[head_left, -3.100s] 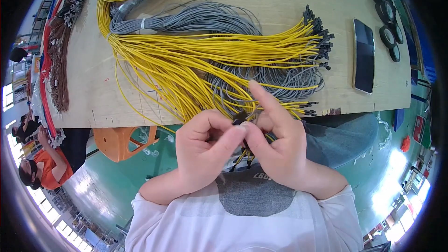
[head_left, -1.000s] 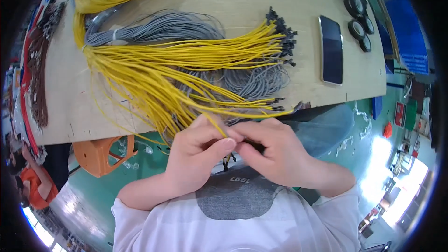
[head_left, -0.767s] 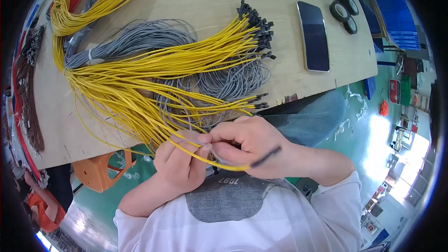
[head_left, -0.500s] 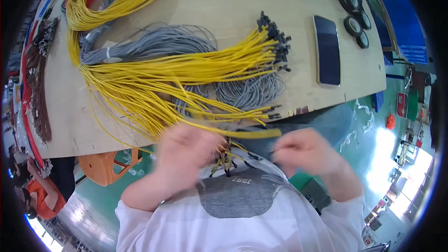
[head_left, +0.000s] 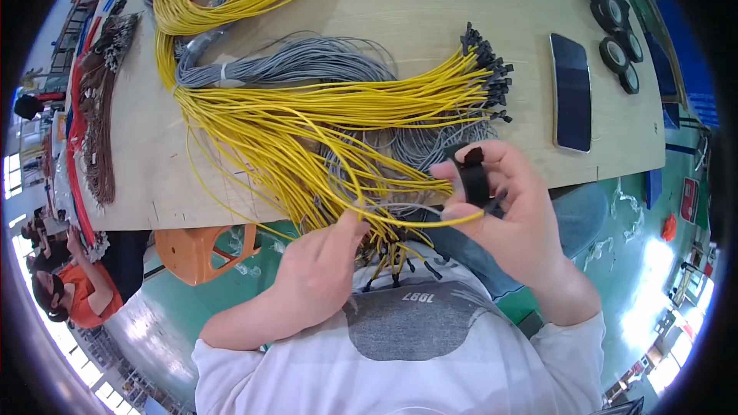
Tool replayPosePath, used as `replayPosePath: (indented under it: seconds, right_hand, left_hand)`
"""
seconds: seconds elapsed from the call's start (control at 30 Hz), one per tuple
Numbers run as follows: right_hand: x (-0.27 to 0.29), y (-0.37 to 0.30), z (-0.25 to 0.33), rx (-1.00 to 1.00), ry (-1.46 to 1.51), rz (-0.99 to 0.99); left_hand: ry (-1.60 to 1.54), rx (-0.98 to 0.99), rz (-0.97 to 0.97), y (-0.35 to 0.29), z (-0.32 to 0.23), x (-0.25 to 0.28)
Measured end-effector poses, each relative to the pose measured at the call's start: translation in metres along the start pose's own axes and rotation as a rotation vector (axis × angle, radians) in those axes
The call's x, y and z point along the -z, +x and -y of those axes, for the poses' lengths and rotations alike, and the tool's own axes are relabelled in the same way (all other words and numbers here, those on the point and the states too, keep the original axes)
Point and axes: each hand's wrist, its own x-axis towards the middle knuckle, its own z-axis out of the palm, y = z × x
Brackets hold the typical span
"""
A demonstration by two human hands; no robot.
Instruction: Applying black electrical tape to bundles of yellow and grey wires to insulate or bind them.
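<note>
My left hand [head_left: 321, 263] is closed in a pinch on a yellow cable [head_left: 423, 223], close to the table's front edge. That cable curves right, its end reaching my right hand [head_left: 523, 219]. Between the fingers of my right hand is a roll of black tape [head_left: 473, 178], held on edge. Dark pieces at the cable's end are partly covered by the fingers. Beyond both hands a bundle of yellow cables [head_left: 330, 104] spreads over the table, its black connectors [head_left: 488, 69] to the right. More yellow cable ends with dark tips [head_left: 396, 261] hang over the edge toward my shirt.
Grey cables [head_left: 300, 61] lie behind and under the yellow ones. A phone [head_left: 571, 92] and several black tape rolls [head_left: 615, 54] rest at the right. Brown wires [head_left: 100, 131] lie at the left. An orange stool [head_left: 196, 253] stands below the table; a person in orange [head_left: 84, 284] sits farther left.
My right hand has risen toward the table, and a roll of black tape now shows in it. My left hand has shifted slightly right, on the yellow cable. The whole view has shifted.
</note>
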Motion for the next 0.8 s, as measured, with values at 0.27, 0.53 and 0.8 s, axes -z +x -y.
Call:
replayPosePath:
  seconds: [0.27,0.53,0.8]
  right_hand:
    - [-0.018,-0.011,-0.016,0.099,0.255,0.261]
    - [-0.022,-0.001,0.025,0.332,0.109,0.332]
    - [-0.023,0.029,0.032,0.756,-0.274,0.267]
  left_hand:
    - [0.196,-0.068,0.026,0.002,-0.002,0.004]
    - [-0.131,-0.011,-0.237,0.033,-0.019,0.031]
    - [-0.326,-0.148,-0.103,0.058,-0.005,0.04]
